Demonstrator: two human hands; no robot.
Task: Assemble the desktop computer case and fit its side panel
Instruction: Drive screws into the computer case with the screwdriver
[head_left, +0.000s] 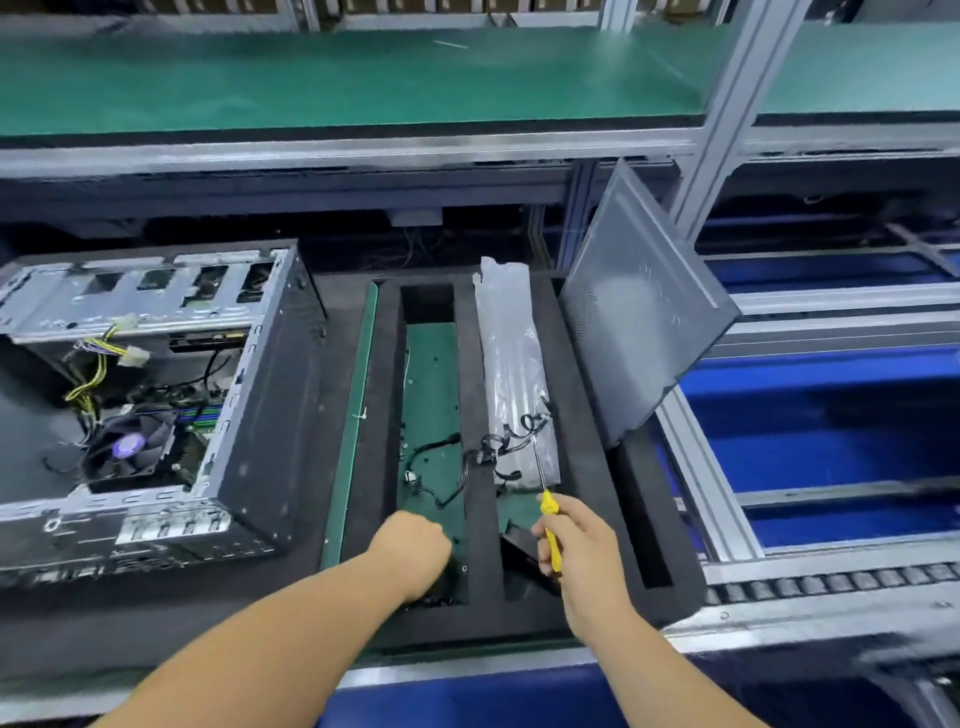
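The open computer case (156, 395) lies on its side at the left, its fan, cables and drive bays showing. The grey side panel (639, 317) leans upright at the right edge of a black foam tray (592, 467). My right hand (576, 551) grips a yellow-handled screwdriver (545, 499), shaft pointing away over the tray. My left hand (413, 545) reaches down into a tray slot with curled fingers; its fingertips are hidden, so I cannot tell whether it holds anything.
A clear plastic bag (511, 374) lies in a tray slot, with a black cable (488, 457) across the divider. A green shelf (337, 78) runs overhead. Roller rails and blue bins (831, 415) sit to the right.
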